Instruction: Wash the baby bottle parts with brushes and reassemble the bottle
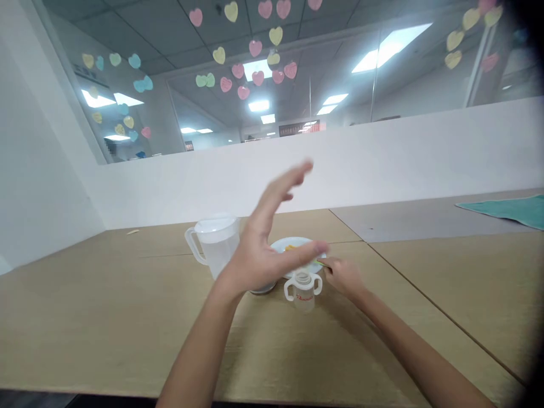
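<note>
Wood-toned tabletop (106,317); left hand (257,249), grip splayed, near two-handled translucent bottle (304,297); right hand (345,276) pinching slim greenish item (322,262).

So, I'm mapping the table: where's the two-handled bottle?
In the head view, the two-handled bottle stands on the table, right of centre, in front of the white plate and left of the right hand.

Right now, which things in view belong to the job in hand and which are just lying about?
Likely the job's:
small green thing, apparently pinched in the right hand
plate, beside that hand
two-handled bottle, in front of the plate
pitcher, partly behind the open left hand

Likely just lying about:
teal cloth, far right
small pale piece, far left
heart-shaped notes, high up
</note>
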Action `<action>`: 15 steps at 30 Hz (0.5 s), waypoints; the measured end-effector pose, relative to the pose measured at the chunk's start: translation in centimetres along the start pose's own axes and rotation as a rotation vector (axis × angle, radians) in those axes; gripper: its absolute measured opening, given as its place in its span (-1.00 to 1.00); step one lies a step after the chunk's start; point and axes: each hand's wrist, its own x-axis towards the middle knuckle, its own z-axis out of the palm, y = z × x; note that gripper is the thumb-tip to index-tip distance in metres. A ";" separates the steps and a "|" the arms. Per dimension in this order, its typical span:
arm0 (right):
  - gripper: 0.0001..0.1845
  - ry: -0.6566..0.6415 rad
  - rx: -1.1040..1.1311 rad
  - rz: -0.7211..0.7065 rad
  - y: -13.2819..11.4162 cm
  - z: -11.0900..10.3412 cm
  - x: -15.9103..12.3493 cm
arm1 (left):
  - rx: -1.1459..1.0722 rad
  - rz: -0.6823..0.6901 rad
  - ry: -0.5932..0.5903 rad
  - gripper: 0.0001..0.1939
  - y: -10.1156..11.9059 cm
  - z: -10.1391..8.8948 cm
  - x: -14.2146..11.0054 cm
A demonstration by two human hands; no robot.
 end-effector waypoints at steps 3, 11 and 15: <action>-0.56 0.008 -0.002 -0.009 0.0 0.2 0.2 | 0.257 -0.187 -0.251 -0.60 -4.2 3.1 -2.2; -0.56 0.006 -0.020 -0.030 -0.3 0.3 0.3 | 0.609 -0.678 -0.539 -0.63 -14.9 8.8 -10.9; -0.56 0.026 -0.018 -0.050 -0.4 0.4 0.4 | 0.429 -0.641 -0.502 -0.75 -15.0 8.8 -11.3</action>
